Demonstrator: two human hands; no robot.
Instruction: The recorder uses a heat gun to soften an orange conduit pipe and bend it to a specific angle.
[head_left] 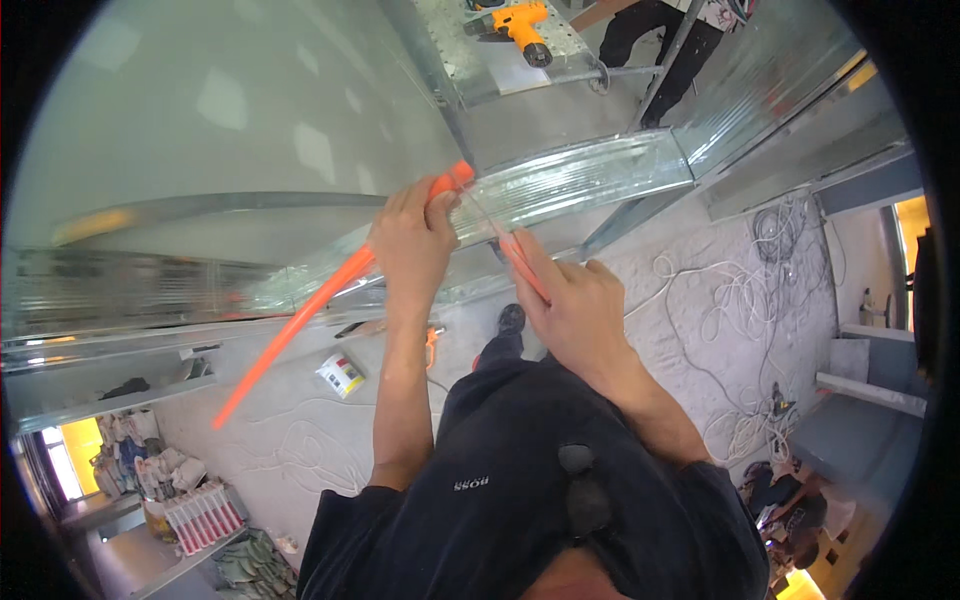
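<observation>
Orange strip [318, 302], slanting; orange-handled tool [521, 263], tilted near it

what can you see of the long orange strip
The orange strip is bright, slender and smooth, apparently bendy plastic or rubber. The left hand grips it near its upper end, leaving a short stub beyond the hand. The rest slants down to the left in a slight curve. A thin tool in the right hand points toward the stub; contact is unclear.
</observation>
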